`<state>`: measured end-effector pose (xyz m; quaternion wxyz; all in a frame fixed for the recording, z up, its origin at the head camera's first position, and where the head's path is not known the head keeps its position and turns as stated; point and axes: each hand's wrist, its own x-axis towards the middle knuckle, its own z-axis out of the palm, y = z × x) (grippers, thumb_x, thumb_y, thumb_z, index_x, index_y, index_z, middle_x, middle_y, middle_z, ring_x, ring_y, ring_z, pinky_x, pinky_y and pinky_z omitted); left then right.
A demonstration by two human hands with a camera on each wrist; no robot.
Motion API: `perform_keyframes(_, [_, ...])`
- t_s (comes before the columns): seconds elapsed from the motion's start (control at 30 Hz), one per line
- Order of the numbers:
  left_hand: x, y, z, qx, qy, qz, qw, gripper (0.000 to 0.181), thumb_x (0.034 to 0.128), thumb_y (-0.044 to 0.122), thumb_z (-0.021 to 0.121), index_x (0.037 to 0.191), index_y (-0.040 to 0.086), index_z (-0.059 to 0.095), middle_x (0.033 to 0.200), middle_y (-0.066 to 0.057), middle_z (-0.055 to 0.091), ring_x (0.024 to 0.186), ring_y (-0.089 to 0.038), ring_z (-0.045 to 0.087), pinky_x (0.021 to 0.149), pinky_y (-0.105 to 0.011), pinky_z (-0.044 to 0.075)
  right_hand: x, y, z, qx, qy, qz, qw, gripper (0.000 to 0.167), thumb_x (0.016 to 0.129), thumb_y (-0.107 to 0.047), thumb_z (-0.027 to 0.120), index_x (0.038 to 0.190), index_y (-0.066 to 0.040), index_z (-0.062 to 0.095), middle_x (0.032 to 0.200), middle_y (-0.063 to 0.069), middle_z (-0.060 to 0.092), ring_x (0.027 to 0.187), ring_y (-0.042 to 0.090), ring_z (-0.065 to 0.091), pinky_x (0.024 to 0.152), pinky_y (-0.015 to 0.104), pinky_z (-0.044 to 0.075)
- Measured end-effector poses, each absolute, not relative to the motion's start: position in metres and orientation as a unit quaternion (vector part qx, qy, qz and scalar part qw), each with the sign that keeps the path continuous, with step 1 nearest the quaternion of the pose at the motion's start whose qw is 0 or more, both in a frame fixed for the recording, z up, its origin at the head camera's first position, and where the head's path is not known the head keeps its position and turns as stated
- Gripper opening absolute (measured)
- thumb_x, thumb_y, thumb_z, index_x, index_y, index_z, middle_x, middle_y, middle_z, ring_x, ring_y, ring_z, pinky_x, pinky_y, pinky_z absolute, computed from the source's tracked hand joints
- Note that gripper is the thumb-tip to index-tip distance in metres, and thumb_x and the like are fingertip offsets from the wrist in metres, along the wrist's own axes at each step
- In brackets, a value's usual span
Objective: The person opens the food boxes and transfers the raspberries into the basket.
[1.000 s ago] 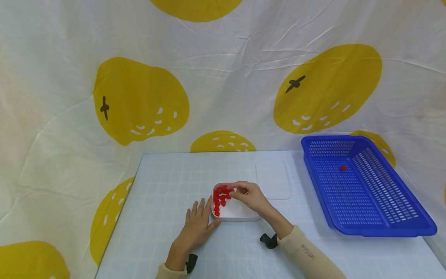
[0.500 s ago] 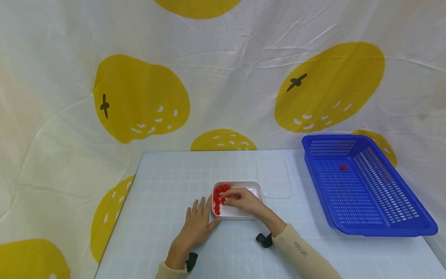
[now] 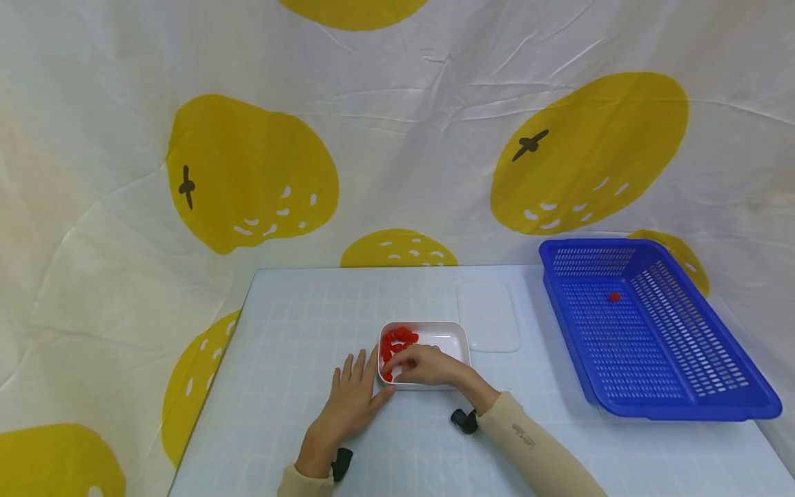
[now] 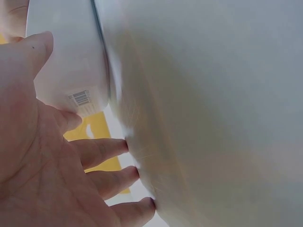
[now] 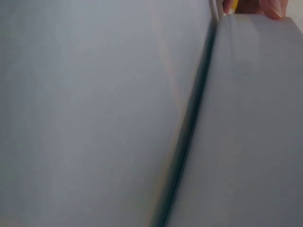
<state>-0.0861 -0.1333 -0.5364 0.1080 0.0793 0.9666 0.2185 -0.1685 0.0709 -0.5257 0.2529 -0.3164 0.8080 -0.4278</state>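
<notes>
A white rectangular box (image 3: 459, 336) stands on the table with several small red pieces (image 3: 404, 334) along its left side; their kind is too small to tell. My right hand (image 3: 428, 366) reaches down into the box, fingers bent, its fingertips at the red pieces near the front left corner. Whether it pinches one is hidden. My left hand (image 3: 352, 402) lies with fingers spread beside the box, its thumb and index finger against the box's left corner. In the left wrist view those fingers touch the box's outer wall (image 4: 71, 61), which carries a barcode label.
A blue slotted basket (image 3: 667, 373) stands on the right, with one red piece (image 3: 614, 297) on its bottom. A clear flat lid (image 3: 488, 316) lies behind and right of the box. The pale table (image 3: 310, 304) ends at a hanging cloth (image 3: 410, 159) with yellow fruit prints.
My right hand has moved forward-to-near and left inside the box, from the rear red pieces to the front left ones. My left hand has stayed in place.
</notes>
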Motion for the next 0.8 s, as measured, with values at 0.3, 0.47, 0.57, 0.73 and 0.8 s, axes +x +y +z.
perform_keyframes(0.3, [-0.0864, -0.1323, -0.5352, 0.075, 0.966, 0.222, 0.106, 0.087, 0.0953, 0.057, 0.058, 0.161, 0.013, 0.020, 0.160, -0.022, 0.026, 0.147, -0.047, 0.015, 0.112, -0.070, 0.012, -0.1694, 0.0695, -0.5252, -0.325, 0.822, -0.402, 0.241, 0.020, 0.087, -0.012, 0.078, 0.105, -0.020, 0.076, 0.100, -0.003, 0.067, 0.091, 0.013, 0.056, 0.073, 0.024, 0.054])
perform_keyframes(0.47, [-0.0862, -0.1322, -0.5348, 0.076, 0.966, 0.223, 0.108, 0.087, 0.0956, 0.057, 0.057, 0.161, 0.013, 0.020, 0.161, -0.021, 0.026, 0.147, -0.047, 0.014, 0.112, -0.070, 0.011, -0.1692, 0.0698, -0.5252, -0.324, 0.821, -0.404, 0.239, 0.024, 0.087, -0.012, 0.078, 0.110, -0.020, 0.077, 0.104, -0.004, 0.068, 0.089, 0.013, 0.056, 0.072, 0.024, 0.054])
perform_keyframes(0.57, [-0.0861, -0.1323, -0.5349, 0.077, 0.965, 0.224, 0.109, 0.087, 0.0958, 0.056, 0.058, 0.161, 0.013, 0.020, 0.161, -0.021, 0.025, 0.147, -0.047, 0.014, 0.112, -0.070, 0.011, -0.1695, 0.0701, -0.5244, -0.337, 0.821, -0.395, 0.239, 0.027, 0.087, -0.011, 0.078, 0.112, -0.020, 0.077, 0.104, -0.003, 0.068, 0.087, 0.013, 0.056, 0.071, 0.024, 0.053])
perform_keyframes(0.73, [-0.0865, -0.1324, -0.5352, 0.078, 0.966, 0.221, 0.108, 0.087, 0.0957, 0.056, 0.057, 0.161, 0.013, 0.019, 0.161, -0.021, 0.025, 0.147, -0.047, 0.014, 0.112, -0.070, 0.011, -0.1704, 0.0702, -0.5250, -0.350, 0.823, -0.380, 0.236, 0.026, 0.087, -0.010, 0.078, 0.112, -0.020, 0.077, 0.100, -0.003, 0.069, 0.085, 0.012, 0.055, 0.071, 0.023, 0.052])
perform_keyframes(0.8, [-0.0866, -0.1326, -0.5352, 0.078, 0.966, 0.221, 0.107, 0.087, 0.0956, 0.057, 0.057, 0.161, 0.014, 0.019, 0.161, -0.021, 0.026, 0.147, -0.047, 0.014, 0.112, -0.070, 0.011, -0.1710, 0.0698, -0.5257, -0.348, 0.826, -0.377, 0.234, 0.025, 0.087, -0.011, 0.078, 0.110, -0.020, 0.078, 0.094, -0.003, 0.068, 0.083, 0.010, 0.055, 0.070, 0.023, 0.051])
